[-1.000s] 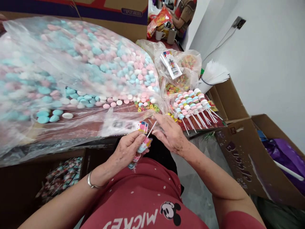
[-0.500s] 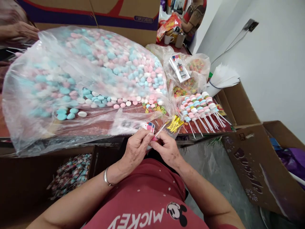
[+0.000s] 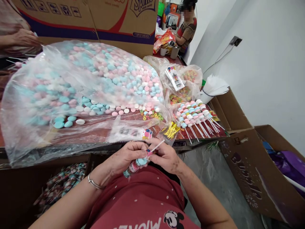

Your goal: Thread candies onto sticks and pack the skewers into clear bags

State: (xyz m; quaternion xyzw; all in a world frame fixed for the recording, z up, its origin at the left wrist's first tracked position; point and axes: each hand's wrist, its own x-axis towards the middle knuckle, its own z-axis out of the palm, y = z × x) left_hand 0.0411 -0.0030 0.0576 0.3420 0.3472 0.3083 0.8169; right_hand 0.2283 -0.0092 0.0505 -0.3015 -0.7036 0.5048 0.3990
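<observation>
Both hands meet at the table's front edge around a wrapped candy skewer [image 3: 133,166] with pink and blue pieces and a white stick pointing up to the right. My left hand [image 3: 128,156] pinches its wrapped neck. My right hand [image 3: 164,156] closes on the neck and the stick from the other side. Behind them lie printed clear wrappers [image 3: 128,133] and a pile of gold twist ties [image 3: 171,130]. To the right, unwrapped candy skewers [image 3: 194,113] lie side by side with their sticks toward me.
A large clear bag of pastel candies [image 3: 102,70] covers the left. Farther back are bags of gummy rings [image 3: 189,76] and a cardboard box [image 3: 128,35]. Another person's hand [image 3: 25,38] is at upper left. A box of finished skewers [image 3: 64,184] stands below.
The view has tilted up and shifted. The wrapped skewer's candy end, hidden before, now shows below my fingers, and both hands have moved slightly lower in view.
</observation>
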